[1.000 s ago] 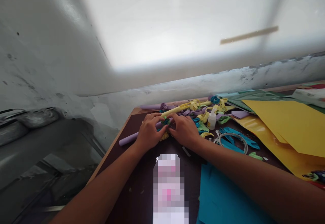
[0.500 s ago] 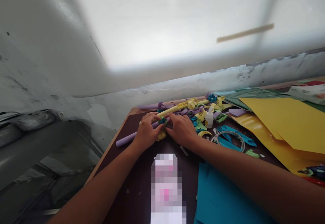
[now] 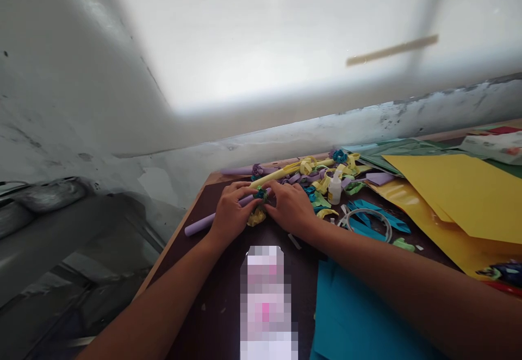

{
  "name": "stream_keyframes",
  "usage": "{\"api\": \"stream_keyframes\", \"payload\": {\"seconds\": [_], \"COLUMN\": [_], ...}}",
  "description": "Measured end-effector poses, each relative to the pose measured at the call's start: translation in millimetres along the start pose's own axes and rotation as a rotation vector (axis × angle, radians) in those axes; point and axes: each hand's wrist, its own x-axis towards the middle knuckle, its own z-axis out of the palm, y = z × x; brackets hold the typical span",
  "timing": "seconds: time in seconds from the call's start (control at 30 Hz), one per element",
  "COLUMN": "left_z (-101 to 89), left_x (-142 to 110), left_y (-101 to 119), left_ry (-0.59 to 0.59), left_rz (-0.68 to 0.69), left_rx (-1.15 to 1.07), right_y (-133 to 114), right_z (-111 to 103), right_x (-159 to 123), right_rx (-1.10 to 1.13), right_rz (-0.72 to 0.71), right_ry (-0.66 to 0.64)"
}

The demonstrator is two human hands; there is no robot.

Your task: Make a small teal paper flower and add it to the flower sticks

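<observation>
My left hand (image 3: 229, 211) and my right hand (image 3: 290, 207) meet over a small teal and green paper flower (image 3: 261, 193), pinching it from both sides. The flower sits against a purple rolled paper stick (image 3: 198, 224) that lies on the dark brown table (image 3: 222, 305) and runs out to the left under my left hand. A crumpled yellow paper piece (image 3: 256, 218) lies just below my fingers. A yellow rolled stick (image 3: 274, 175) lies just behind the hands.
Behind and right of my hands are yellow, purple and teal paper scraps (image 3: 322, 178), a small white glue bottle (image 3: 335, 187), a wire ring (image 3: 366, 220), large yellow sheets (image 3: 460, 197) and a teal sheet (image 3: 359, 322). The table's left edge drops off beside a grey wall.
Both hands stay closed on the small flower with only slight finger shifts. The view has drifted a little, moving everything slightly left and up.
</observation>
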Motion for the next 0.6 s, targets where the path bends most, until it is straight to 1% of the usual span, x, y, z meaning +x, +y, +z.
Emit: {"api": "stream_keyframes", "payload": {"seconds": [0.3,0.6], "left_z": [0.0,-1.1], "left_x": [-1.4,-1.2], "left_y": [1.0,8.6], "left_ry": [0.004,0.023], "left_rz": [-0.016,-0.012], "left_rx": [0.027,-0.046], "right_y": [-0.5,-1.3], "right_z": [-0.5,-2.0], "right_x": [0.1,-0.3], "right_rx": [0.002,-0.008], "right_rz": [0.003,0.008], "right_ry": [-0.005,-0.015]}}
